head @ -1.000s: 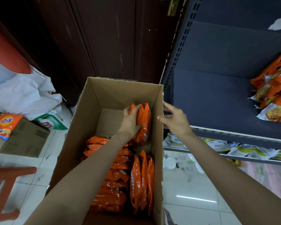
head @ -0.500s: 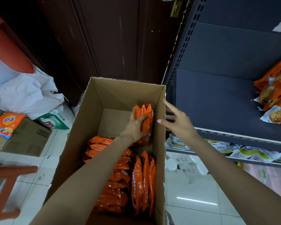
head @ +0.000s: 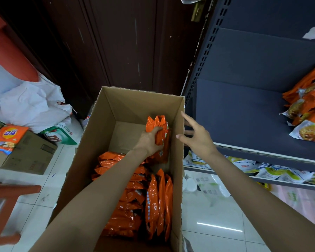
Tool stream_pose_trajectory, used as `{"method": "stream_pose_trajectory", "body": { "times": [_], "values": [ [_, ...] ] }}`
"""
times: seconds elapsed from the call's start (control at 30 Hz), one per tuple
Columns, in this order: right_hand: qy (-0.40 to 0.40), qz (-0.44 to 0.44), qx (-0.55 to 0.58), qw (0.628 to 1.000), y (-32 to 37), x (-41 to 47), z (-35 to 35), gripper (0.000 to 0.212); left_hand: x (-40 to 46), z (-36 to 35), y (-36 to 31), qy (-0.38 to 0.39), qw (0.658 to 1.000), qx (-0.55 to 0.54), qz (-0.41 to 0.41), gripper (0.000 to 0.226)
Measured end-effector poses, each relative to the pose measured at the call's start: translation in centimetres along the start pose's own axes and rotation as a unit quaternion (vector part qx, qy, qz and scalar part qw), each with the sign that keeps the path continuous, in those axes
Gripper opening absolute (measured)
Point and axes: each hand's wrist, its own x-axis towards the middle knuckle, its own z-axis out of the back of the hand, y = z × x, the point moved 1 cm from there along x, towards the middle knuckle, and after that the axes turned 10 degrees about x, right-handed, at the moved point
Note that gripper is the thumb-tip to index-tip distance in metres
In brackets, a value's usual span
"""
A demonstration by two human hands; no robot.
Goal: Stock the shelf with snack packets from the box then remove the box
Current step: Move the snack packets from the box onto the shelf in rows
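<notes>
The left hand (head: pixel 149 140) was inside the open cardboard box (head: pixel 98 128), with its fingers closed around a small bunch of orange packets (head: pixel 161 131) held upright near the right wall of the box. The right hand (head: pixel 196 139) was just outside that wall, above its edge, with fingers spread apart and holding nothing. More orange packets (head: pixel 127 197) filled the near part of the box, some lying flat and some standing on edge. The dark shelf (head: pixel 240 113) stood to the right of the box, with a pile of packets (head: pixel 307 106) at its far right.
</notes>
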Motion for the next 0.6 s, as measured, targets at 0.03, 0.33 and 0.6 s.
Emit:
{"method": "stream_pose_trajectory", "body": {
  "times": [0.03, 0.33, 0.6],
  "values": [
    [-0.001, 0.0, 0.001, 1.0, 0.0, 0.0, 0.0, 0.076, 0.1, -0.1, 0.0, -0.001, 1.0, 0.001, 0.006, 0.076],
    [0.003, 0.006, -0.01, 1.0, 0.0, 0.1, 0.1, 0.076, -0.6, 0.8, 1.0, -0.062, 0.997, -0.052, -0.001, 0.072],
    [-0.017, 0.08, -0.142, 0.986, 4.5, -0.4, -1.4, 0.063, -5.9, 7.8, 0.1, -0.15, 0.982, -0.069, -0.093, 0.07]
  ]
}}
